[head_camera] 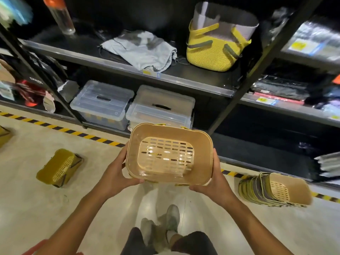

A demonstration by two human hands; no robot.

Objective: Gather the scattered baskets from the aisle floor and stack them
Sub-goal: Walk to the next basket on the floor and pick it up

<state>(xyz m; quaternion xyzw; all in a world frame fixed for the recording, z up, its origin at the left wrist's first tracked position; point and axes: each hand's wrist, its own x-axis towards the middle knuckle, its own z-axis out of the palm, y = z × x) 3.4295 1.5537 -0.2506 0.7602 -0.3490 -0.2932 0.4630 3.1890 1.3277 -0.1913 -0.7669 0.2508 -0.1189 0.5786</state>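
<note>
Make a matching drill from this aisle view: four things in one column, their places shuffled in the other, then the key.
1. held basket
2. basket stack
3. lone basket
4. yellow bag

A. on a shelf
B. on its side on the floor, right
C. between left hand and right hand
D. tipped over on the floor, left

Pairs: 1-C, 2-B, 3-D, 4-A

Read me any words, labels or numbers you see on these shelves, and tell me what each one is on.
White lettering on the black bag at far left: a short word, too blurred to read for certain.
Yellow price tags on the right shelves: too blurred to read.
Small yellow and blue tag on the middle shelf edge: too small to read.
Baskets, clear bins and yellow tote: no text visible.
</note>
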